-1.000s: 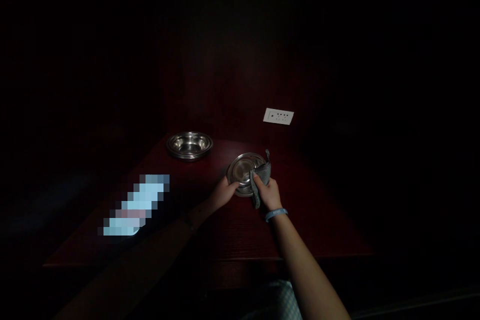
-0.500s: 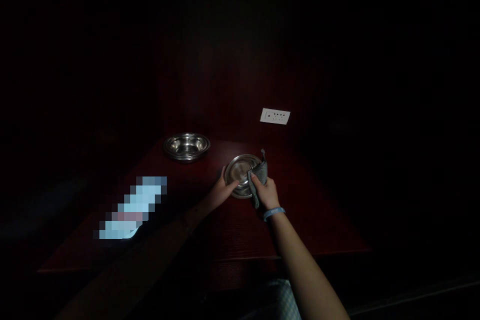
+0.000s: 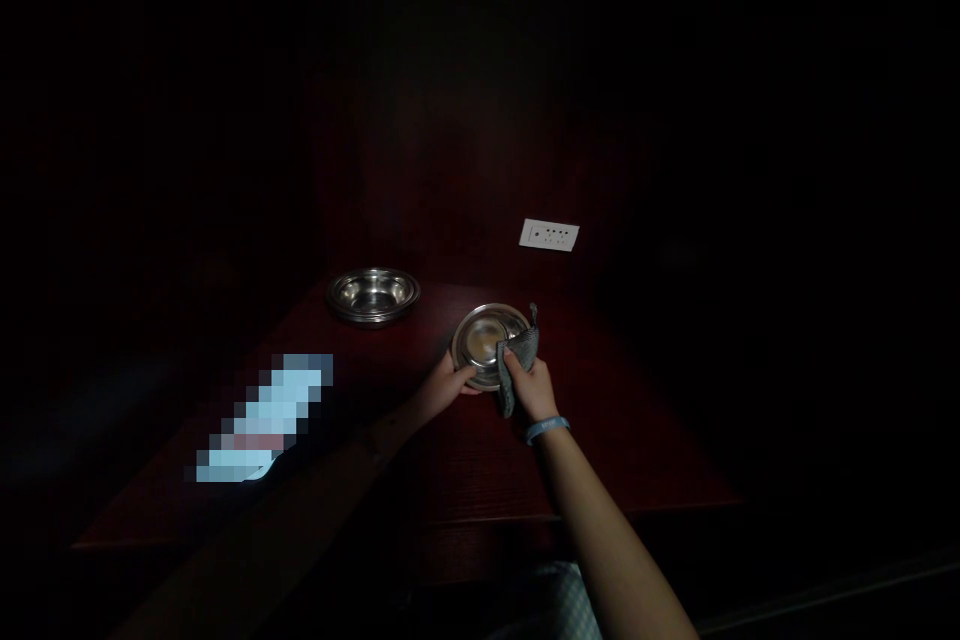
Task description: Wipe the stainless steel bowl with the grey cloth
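A shallow round metal bowl (image 3: 486, 342) is held up over the dark red table, tilted with its inside toward me. My left hand (image 3: 448, 387) grips its lower left rim, the thumb over the edge and the other fingers partly hidden behind. Bunched in my right hand (image 3: 534, 388) is a grey-green cloth (image 3: 517, 357), pressed on the bowl's right rim. My right thumb lies on top of the cloth; the fingers behind are hidden. A blue wristband (image 3: 547, 428) circles my right wrist.
Several similar metal bowls (image 3: 373, 296) stand nested at the table's back left. A bright, pixelated flat object (image 3: 266, 420) lies on the left of the red table (image 3: 630, 465). On the wall behind is a white socket panel (image 3: 549, 235). The surroundings are very dark.
The bowl has turned slightly and tilted a little more toward me. My left hand has shifted down along its rim; the cloth in my right hand has moved only a little.
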### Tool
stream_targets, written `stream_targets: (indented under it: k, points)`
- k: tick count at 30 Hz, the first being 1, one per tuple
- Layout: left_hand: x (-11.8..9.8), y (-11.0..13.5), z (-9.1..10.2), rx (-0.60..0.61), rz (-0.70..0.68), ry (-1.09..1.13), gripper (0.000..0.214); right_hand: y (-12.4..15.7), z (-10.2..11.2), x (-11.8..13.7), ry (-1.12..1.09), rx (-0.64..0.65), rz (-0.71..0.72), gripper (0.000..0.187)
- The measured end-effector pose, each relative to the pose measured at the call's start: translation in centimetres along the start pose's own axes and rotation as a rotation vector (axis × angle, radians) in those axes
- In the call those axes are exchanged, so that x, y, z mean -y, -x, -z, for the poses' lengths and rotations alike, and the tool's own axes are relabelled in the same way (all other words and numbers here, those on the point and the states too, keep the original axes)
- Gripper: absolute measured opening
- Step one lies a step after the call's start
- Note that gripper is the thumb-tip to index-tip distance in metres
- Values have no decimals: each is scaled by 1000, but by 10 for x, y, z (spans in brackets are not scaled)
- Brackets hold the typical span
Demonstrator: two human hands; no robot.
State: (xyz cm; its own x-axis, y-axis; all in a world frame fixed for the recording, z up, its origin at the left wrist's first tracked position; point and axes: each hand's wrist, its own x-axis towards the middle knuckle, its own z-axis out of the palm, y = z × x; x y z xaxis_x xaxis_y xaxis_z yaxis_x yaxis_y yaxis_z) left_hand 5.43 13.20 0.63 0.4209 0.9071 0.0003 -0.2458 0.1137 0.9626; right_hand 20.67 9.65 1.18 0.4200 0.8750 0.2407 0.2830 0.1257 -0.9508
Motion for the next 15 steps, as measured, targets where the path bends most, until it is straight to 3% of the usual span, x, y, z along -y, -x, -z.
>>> stream_targets:
  k: [15]
  points:
    - [-15,-1,4,-57,52,-142,51,0,2,-1,136,-13,49,39]
